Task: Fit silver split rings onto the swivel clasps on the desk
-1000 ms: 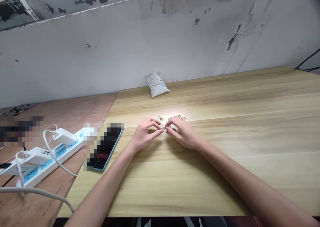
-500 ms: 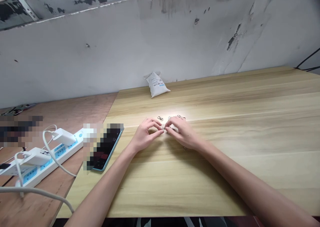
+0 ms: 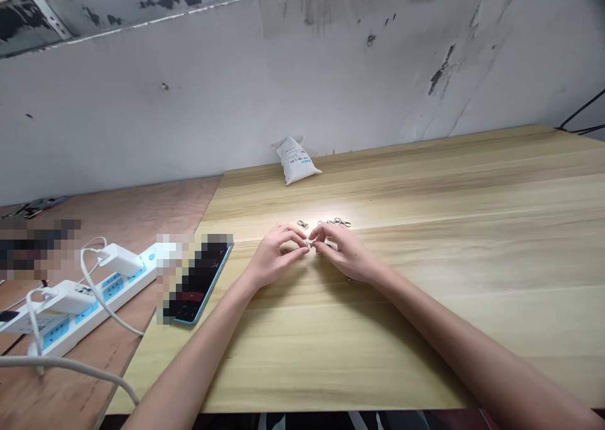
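Observation:
My left hand [image 3: 276, 255] and my right hand [image 3: 345, 251] meet above a light wooden tabletop [image 3: 401, 329]. Their fingertips close together on a small metal ring [image 3: 309, 244], which is mostly hidden by them. Just beyond my fingers lie a small metal swivel clasp [image 3: 302, 224] and a short row of similar clasps [image 3: 336, 222]. Another metal piece [image 3: 350, 280] peeks out below my right hand. Something pale shows beneath my right fingers, too hidden to identify.
A white printed pouch [image 3: 295, 161] leans against the white stained wall [image 3: 283, 70]. To the left are a phone [image 3: 201, 282] and a white power strip [image 3: 89, 301] with plugged-in chargers on a plywood surface [image 3: 142, 209]. Black cables run at the far right.
My right hand has drawn slightly back from the far clasps, showing more of them. My fingertips stay together at the small ring, and the view has shifted slightly.

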`<state>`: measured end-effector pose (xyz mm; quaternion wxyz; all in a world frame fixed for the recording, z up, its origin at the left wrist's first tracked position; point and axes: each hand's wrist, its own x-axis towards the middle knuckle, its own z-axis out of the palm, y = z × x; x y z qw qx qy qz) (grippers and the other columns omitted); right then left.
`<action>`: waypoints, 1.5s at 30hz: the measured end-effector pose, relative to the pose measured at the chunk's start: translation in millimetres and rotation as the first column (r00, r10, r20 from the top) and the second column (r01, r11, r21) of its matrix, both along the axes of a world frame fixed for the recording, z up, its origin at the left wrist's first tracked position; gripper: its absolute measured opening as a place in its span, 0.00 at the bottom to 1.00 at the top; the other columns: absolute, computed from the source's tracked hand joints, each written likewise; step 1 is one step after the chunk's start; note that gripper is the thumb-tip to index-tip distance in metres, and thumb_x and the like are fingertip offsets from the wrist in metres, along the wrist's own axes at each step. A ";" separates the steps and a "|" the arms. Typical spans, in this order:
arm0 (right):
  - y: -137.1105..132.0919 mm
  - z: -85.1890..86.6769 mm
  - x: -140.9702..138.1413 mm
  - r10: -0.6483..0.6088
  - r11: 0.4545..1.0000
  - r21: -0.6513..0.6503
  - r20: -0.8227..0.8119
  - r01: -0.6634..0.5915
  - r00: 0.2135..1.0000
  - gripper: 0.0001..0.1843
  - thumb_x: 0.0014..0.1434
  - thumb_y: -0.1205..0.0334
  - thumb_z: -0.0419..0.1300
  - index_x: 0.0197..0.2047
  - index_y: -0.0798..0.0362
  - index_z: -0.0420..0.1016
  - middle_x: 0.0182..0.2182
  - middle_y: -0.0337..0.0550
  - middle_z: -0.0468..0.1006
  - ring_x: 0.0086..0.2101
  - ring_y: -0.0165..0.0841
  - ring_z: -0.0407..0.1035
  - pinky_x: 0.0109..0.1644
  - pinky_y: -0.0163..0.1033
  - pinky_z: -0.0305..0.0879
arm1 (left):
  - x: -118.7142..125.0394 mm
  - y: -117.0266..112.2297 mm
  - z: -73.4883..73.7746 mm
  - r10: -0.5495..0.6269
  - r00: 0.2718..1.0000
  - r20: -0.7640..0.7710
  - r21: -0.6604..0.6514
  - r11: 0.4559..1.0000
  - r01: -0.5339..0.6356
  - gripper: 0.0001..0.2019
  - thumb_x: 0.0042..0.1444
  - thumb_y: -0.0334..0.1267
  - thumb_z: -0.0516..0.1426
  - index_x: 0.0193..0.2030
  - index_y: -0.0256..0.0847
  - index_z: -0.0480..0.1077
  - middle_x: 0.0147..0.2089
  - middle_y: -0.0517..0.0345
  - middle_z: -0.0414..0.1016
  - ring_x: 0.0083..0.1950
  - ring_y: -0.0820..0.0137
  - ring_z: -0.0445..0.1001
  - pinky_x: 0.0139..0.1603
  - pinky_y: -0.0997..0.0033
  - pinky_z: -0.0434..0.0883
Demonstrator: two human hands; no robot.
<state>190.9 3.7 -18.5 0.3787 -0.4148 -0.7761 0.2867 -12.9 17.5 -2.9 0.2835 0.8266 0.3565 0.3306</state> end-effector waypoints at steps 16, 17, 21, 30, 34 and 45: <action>1.6 -4.8 0.1 0.025 0.999 0.022 0.061 -0.026 0.998 0.12 0.60 0.73 0.55 0.40 0.50 0.76 0.34 0.41 0.80 0.36 0.33 0.71 0.46 0.42 0.61 | 2.0 -1.4 1.9 -0.008 1.000 -0.004 -0.001 1.000 0.008 0.03 0.58 0.37 0.61 0.34 0.43 0.76 0.44 0.54 0.78 0.50 0.64 0.74 0.55 0.59 0.68; 1.9 -5.7 0.2 0.023 0.999 0.027 0.077 -0.026 0.997 0.12 0.60 0.74 0.54 0.40 0.50 0.76 0.35 0.41 0.80 0.37 0.33 0.71 0.47 0.43 0.61 | 2.0 -1.4 1.9 -0.002 1.000 -0.007 0.000 1.000 0.002 0.03 0.58 0.37 0.61 0.35 0.43 0.76 0.44 0.54 0.77 0.50 0.64 0.74 0.55 0.59 0.68; 2.8 -8.1 0.5 -0.004 0.997 0.075 0.163 -0.009 0.987 0.13 0.59 0.74 0.55 0.40 0.50 0.76 0.33 0.41 0.78 0.37 0.34 0.69 0.46 0.43 0.58 | 0.4 -0.1 0.2 0.068 0.997 -0.027 0.008 0.998 -0.068 0.03 0.58 0.37 0.61 0.34 0.43 0.75 0.44 0.56 0.77 0.50 0.64 0.74 0.54 0.60 0.68; 3.4 -8.0 2.3 -0.092 0.970 0.243 0.261 0.026 0.961 0.08 0.62 0.67 0.56 0.40 0.51 0.76 0.34 0.44 0.76 0.39 0.37 0.67 0.45 0.42 0.56 | -2.4 1.9 -1.0 0.223 0.974 -0.035 0.025 0.975 -0.222 0.04 0.58 0.39 0.61 0.33 0.44 0.75 0.42 0.57 0.77 0.49 0.63 0.73 0.55 0.59 0.67; 6.5 -1.5 11.8 -0.155 0.957 0.279 0.283 0.073 0.946 0.08 0.61 0.68 0.57 0.40 0.52 0.77 0.36 0.45 0.78 0.39 0.37 0.69 0.47 0.43 0.56 | -3.3 2.2 2.0 0.265 0.964 -0.031 0.041 0.964 -0.264 0.04 0.58 0.39 0.61 0.33 0.45 0.75 0.43 0.57 0.78 0.50 0.63 0.73 0.56 0.59 0.66; -16.7 -5.0 -30.9 -0.097 0.891 0.416 0.561 -0.179 0.822 0.14 0.65 0.56 0.55 0.34 0.53 0.79 0.29 0.44 0.77 0.32 0.35 0.68 0.47 0.45 0.56 | -8.4 7.3 0.9 0.334 0.943 -0.006 0.079 0.940 -0.332 0.05 0.58 0.40 0.61 0.33 0.44 0.75 0.41 0.57 0.78 0.49 0.64 0.73 0.57 0.58 0.65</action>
